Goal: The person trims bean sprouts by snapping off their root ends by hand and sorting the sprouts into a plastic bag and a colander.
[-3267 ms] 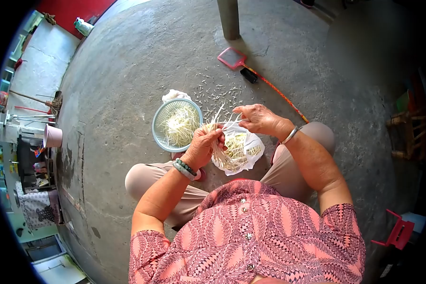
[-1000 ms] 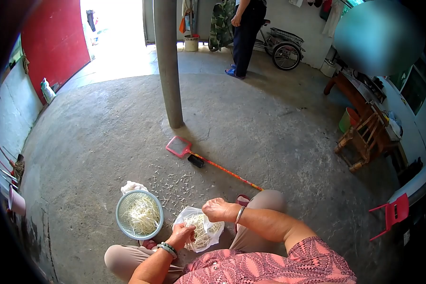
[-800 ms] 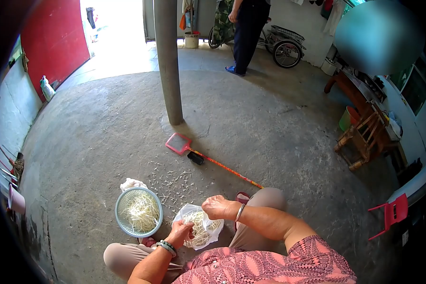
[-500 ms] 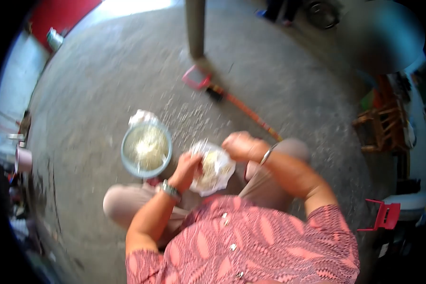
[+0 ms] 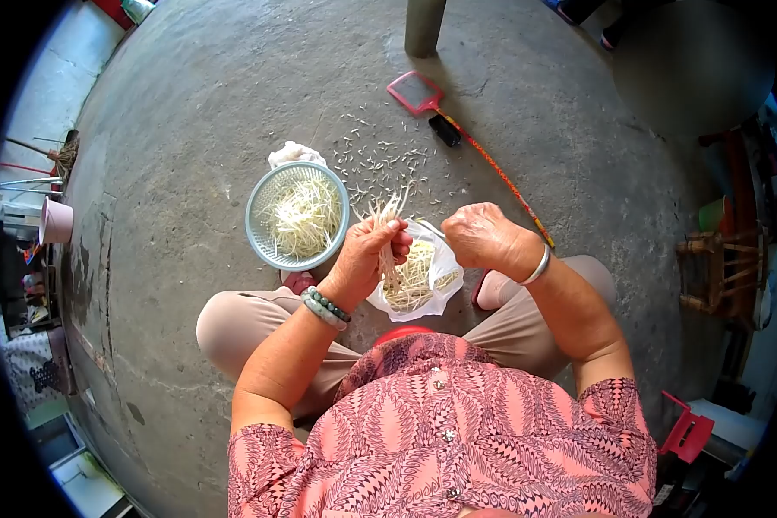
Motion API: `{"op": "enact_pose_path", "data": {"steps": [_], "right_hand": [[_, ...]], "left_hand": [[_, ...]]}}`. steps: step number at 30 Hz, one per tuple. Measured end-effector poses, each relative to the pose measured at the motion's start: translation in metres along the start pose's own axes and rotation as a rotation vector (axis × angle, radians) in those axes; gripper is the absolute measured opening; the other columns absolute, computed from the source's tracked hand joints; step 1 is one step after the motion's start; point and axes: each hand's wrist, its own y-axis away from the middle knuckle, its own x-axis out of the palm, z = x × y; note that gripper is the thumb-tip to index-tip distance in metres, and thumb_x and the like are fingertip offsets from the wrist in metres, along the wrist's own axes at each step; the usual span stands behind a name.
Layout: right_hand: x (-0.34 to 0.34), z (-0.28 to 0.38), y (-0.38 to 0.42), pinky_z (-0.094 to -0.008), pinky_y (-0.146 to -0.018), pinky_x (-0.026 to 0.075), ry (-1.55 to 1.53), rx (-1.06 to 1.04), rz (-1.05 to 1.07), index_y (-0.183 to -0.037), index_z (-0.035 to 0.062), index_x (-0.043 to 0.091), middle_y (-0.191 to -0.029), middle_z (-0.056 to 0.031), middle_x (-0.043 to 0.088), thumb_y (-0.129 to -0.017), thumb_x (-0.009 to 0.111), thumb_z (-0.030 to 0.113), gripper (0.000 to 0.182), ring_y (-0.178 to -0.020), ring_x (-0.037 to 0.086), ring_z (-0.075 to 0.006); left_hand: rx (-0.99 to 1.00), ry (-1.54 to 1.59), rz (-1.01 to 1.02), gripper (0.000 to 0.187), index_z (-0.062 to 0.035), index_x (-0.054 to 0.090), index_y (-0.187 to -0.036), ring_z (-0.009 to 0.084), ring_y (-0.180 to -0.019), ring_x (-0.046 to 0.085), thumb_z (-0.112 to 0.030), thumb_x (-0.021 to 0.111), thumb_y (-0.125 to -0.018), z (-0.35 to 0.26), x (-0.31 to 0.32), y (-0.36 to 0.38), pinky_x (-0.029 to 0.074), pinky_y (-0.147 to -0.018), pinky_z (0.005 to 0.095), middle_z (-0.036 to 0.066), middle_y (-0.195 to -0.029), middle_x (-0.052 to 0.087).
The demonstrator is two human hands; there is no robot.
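A bunch of pale bean sprouts [image 5: 388, 220] is gripped in my left hand [image 5: 367, 255], its ends sticking out above the fingers and hanging below. My right hand [image 5: 483, 237] is closed in a pinch just to the right; whatever its fingers hold is too small to make out. Beneath and between the hands, an open white plastic bag [image 5: 447, 259] holds more sprouts [image 5: 410, 289]. A blue-grey basket [image 5: 257, 226] with white sprouts [image 5: 302, 220] in it stands left of my left hand.
Small scraps [image 5: 380, 160] lie scattered beyond the bag. A pink fly swatter [image 5: 492, 164] and a black object [image 5: 445, 130] are on the floor near a post [image 5: 424, 30]. A white bundle [image 5: 295, 154] touches the basket. A pink bucket [image 5: 56, 221] stands far left.
The view has shifted and sharpened. My left hand has risen from the bag's edge, and a bunch of sprouts now shows in it. My right hand remains closed, near the bag's right side.
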Motion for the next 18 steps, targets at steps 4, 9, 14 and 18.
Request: {"op": "enact_pose_path", "data": {"steps": [4, 9, 14, 18], "right_hand": [[-0.011, 0.005, 0.005, -0.0412, -0.067, 0.053, 0.052, 0.046, 0.087, -0.076, 0.0006, 0.070, -0.079, -0.0206, 0.067, -0.064, 0.061, 0.004, 0.015, -0.079, 0.068, -0.0334], [-0.004, 0.000, 0.003, -0.0416, -0.066, 0.053, -0.103, -0.001, 0.077, -0.076, 0.0023, 0.067, -0.078, -0.0183, 0.066, -0.067, 0.061, 0.006, 0.011, -0.078, 0.066, -0.0350], [0.013, -0.010, 0.000, -0.0442, -0.068, 0.052, -0.258, -0.010, -0.121, -0.092, 0.0047, 0.066, -0.080, -0.0195, 0.065, -0.075, 0.058, 0.005, 0.020, -0.079, 0.065, -0.0364], [0.022, -0.006, 0.001, -0.0410, -0.069, 0.051, -0.734, -0.113, -0.383, -0.118, 0.0091, 0.057, -0.089, -0.0219, 0.064, -0.079, 0.058, 0.003, 0.040, -0.084, 0.064, -0.0374]], "left_hand": [[0.016, 0.144, 0.003, 0.021, -0.0029, 0.057, -0.106, 0.0168, -0.076, 0.064, -0.020, 0.055, -0.094, -0.014, 0.007, 0.000, 0.055, -0.070, 0.0312, 0.009, -0.088, 0.067], [-0.015, 0.278, 0.044, 0.028, -0.0020, 0.055, -0.115, 0.0179, -0.079, 0.065, -0.019, 0.054, -0.093, -0.018, 0.008, 0.001, 0.055, -0.070, 0.0318, 0.010, -0.092, 0.067], [-0.040, 0.323, 0.123, 0.031, -0.0001, 0.054, -0.117, 0.0182, -0.079, 0.065, -0.018, 0.055, -0.092, -0.010, 0.008, 0.004, 0.055, -0.070, 0.0321, 0.011, -0.093, 0.067], [-0.027, 0.280, 0.098, 0.026, -0.0027, 0.057, -0.109, 0.0162, -0.074, 0.061, -0.021, 0.057, -0.091, -0.014, 0.019, 0.010, 0.052, -0.066, 0.0298, 0.008, -0.088, 0.063]]}}
